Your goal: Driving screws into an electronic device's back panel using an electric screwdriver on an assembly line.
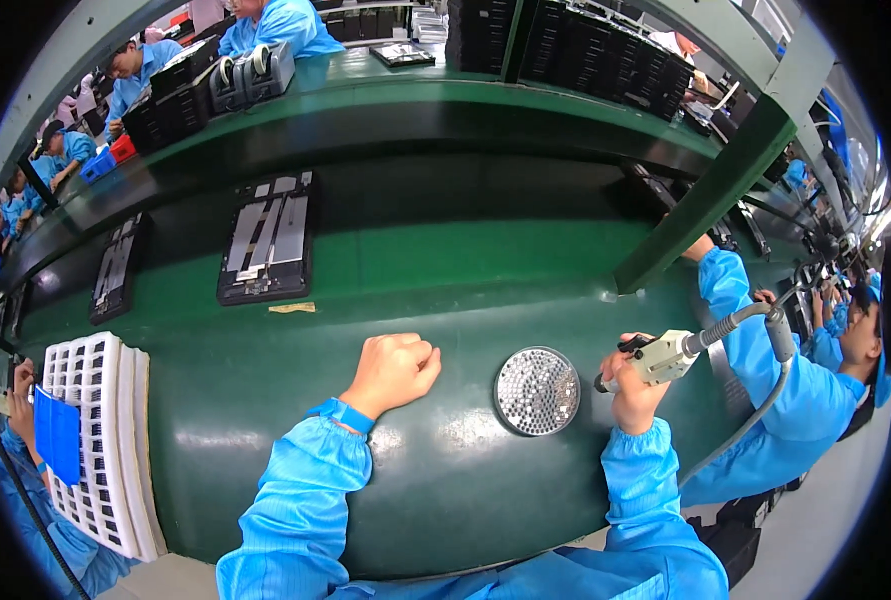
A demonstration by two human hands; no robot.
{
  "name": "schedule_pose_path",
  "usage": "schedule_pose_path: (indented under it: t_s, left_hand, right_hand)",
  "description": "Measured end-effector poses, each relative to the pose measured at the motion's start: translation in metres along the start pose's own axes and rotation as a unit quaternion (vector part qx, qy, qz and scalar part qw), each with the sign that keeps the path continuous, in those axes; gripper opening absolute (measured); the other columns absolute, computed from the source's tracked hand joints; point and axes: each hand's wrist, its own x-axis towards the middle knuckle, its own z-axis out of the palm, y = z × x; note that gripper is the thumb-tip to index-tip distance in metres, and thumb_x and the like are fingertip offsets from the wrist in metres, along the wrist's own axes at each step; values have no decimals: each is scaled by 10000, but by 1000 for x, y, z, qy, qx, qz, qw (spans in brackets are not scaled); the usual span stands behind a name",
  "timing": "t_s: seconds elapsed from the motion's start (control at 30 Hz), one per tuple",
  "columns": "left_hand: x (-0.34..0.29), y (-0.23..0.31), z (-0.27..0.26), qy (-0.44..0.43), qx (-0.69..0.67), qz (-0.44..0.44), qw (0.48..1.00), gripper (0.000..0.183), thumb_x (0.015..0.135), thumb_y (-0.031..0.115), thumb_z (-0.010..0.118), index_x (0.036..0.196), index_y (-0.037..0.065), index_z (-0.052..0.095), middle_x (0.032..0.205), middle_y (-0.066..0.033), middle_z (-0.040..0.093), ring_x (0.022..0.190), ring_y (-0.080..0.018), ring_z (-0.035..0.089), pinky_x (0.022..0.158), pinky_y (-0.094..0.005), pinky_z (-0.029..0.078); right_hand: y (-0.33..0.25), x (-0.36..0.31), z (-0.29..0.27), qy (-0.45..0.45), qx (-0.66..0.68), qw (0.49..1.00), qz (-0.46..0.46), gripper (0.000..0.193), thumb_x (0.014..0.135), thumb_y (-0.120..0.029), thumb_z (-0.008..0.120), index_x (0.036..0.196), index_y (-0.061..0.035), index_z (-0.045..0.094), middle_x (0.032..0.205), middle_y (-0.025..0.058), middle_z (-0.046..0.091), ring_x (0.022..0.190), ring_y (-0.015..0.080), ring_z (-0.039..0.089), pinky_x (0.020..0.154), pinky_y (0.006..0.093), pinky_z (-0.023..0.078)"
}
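My left hand (395,370) rests on the green bench (435,510) in a closed fist, with a blue band around the wrist; nothing shows in it. My right hand (637,400) grips a pale electric screwdriver (667,358) with a black lever, its tip toward the left. A grey cable (735,322) runs from the tool's back end to the right. Between my hands lies a round dish (537,392) with a grid of holes and small shiny pieces in it. The screwdriver's tip is just right of the dish, apart from it.
Flat black devices with silver inner parts (265,240) lie on the darker strip beyond the bench. White foam trays (130,450) stand at the left. A green post (705,200) rises at the right, where a co-worker's sleeve (795,390) reaches in. Black crates (605,60) line the back.
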Motion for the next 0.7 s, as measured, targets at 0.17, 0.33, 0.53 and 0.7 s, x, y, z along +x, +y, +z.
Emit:
schedule_pose_path:
  t_s: [0.17, 0.33, 0.53, 0.7]
  left_hand:
    - [1, 0, 1, -25, 8, -18, 999, 254, 746, 156, 644, 534, 59, 544, 554, -89, 534, 508, -310, 552, 468, -421, 434]
    - [1, 0, -2, -35, 18, -21, 999, 256, 748, 160, 643, 535, 59, 544, 551, -87, 534, 508, -307, 553, 467, -422, 433]
    - [1, 1, 1, -37, 23, -16, 999, 259, 754, 171, 637, 537, 60, 547, 552, -82, 538, 507, -303, 554, 467, -423, 434]
    - [0, 1, 0, -47, 37, -13, 998, 260, 754, 171, 636, 535, 63, 547, 551, -78, 540, 508, -299, 556, 467, -418, 435]
  right_hand:
    - [3, 1, -6, -6, -25, 1000, -4, 315, 763, -18, 579, 1061, 31, 491, 678, 56, 528, 553, 170, 528, 555, 318, 460]
    - [4, 1, -2, -15, -23, 1000, -11, 310, 769, -17, 581, 1062, 31, 492, 674, 54, 526, 552, 168, 524, 559, 323, 459]
    - [5, 1, -5, -9, -22, 1000, -11, 313, 774, -19, 580, 1069, 31, 489, 667, 54, 523, 540, 163, 514, 554, 328, 458]
    - [4, 1, -6, -12, -7, 1000, 1, 334, 749, 51, 526, 1077, 49, 466, 704, 70, 526, 566, 151, 518, 541, 292, 459]
